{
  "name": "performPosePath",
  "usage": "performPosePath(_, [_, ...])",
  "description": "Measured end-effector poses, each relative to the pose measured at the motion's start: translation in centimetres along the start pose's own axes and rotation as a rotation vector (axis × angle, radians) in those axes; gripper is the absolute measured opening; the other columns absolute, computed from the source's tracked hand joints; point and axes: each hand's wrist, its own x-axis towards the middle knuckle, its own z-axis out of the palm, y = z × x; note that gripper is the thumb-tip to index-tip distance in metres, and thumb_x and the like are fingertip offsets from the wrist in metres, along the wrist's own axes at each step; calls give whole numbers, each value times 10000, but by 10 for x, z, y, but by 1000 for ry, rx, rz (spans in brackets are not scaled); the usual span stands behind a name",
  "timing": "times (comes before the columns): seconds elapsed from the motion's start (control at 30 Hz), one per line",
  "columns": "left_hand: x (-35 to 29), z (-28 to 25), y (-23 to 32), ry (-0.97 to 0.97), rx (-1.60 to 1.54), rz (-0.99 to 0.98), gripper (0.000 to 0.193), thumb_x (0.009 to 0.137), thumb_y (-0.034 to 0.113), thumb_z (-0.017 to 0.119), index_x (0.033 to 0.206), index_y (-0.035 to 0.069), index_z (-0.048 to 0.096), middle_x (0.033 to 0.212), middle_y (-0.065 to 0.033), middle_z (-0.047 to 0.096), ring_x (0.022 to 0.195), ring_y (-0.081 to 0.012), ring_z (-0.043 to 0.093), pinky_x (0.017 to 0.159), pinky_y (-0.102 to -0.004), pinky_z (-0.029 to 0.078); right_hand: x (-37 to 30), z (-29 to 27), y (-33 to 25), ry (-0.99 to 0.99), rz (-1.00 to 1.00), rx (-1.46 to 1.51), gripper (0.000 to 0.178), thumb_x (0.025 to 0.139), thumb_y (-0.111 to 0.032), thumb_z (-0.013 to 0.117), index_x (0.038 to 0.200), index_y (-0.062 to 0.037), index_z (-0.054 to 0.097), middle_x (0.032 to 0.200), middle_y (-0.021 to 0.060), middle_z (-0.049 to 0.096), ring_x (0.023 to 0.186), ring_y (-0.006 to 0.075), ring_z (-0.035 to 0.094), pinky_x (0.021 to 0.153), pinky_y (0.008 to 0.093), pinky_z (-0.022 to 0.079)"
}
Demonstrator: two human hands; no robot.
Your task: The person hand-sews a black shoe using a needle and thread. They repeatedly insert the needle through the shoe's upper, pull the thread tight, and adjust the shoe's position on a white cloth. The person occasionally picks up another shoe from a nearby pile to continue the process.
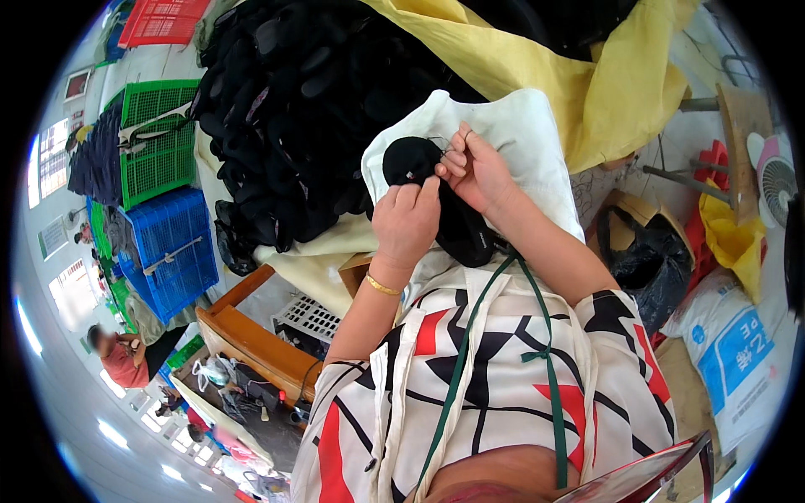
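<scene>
A black cloth shoe lies over the white cloth on my lap, its rounded toe pointing away from me. A small light mark shows on the toe. My left hand is closed on the shoe's near edge, knuckles up, with a gold bracelet at the wrist. Beside the shoe's right side, my right hand is closed in a pinch, fingertips close to the left ones. Fine dark thread runs by the right fingers. Whether a needle is there is too small to tell.
A big heap of black shoes lies ahead and left, beside yellow sheeting. Green and blue crates stand at the left. A wooden frame is near my left elbow; a black-bagged carton stands right. Another person sits far left.
</scene>
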Motion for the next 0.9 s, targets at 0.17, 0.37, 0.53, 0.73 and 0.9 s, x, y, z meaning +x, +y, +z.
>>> performPosePath(0.17, [0, 9, -12, 31, 0, -130, 347, 770, 104, 724, 1114, 106, 678, 879, -64, 582, 793, -255, 590, 685, -351, 506, -5, 14, 1, 98, -14, 21, 317, 1057, -249, 405, 774, -121, 469, 622, -14, 431, 580, 134, 433, 755, 347, 473])
performPosePath(0.37, [4, 12, -18, 109, -150, -215, 353, 789, 85, 716, 1137, 98, 654, 933, -83, 641, 843, -264, 634, 689, -357, 533, -14, 40, 14, 23, -121, -163, 296, 1053, -210, 405, 780, -103, 444, 675, -11, 424, 589, 125, 399, 771, 333, 455])
performPosePath(0.53, [9, 19, -38, 160, -277, -88, 344, 749, -4, 661, 1078, 94, 667, 854, -83, 646, 746, -266, 649, 624, -353, 540, -37, 62, 20, 14, -231, -331, 268, 1036, -182, 417, 779, -107, 406, 687, -8, 370, 600, 119, 348, 812, 340, 431])
performPosePath(0.73, [20, 5, -20, -6, -626, -13, 382, 693, -74, 632, 1032, 98, 679, 837, -85, 651, 720, -284, 647, 624, -344, 535, -90, 61, 23, -45, -373, -544, 288, 1053, -209, 444, 793, -84, 442, 694, -13, 393, 627, 101, 366, 827, 325, 428])
performPosePath(0.9, [-9, 30, 4, -428, -1068, -371, 360, 771, -36, 629, 1108, 81, 678, 918, -74, 646, 800, -199, 650, 729, -315, 530, -109, 26, -4, 66, -566, -1335, 237, 1022, -204, 525, 872, -23, 559, 801, 61, 585, 746, 179, 563, 789, 309, 468])
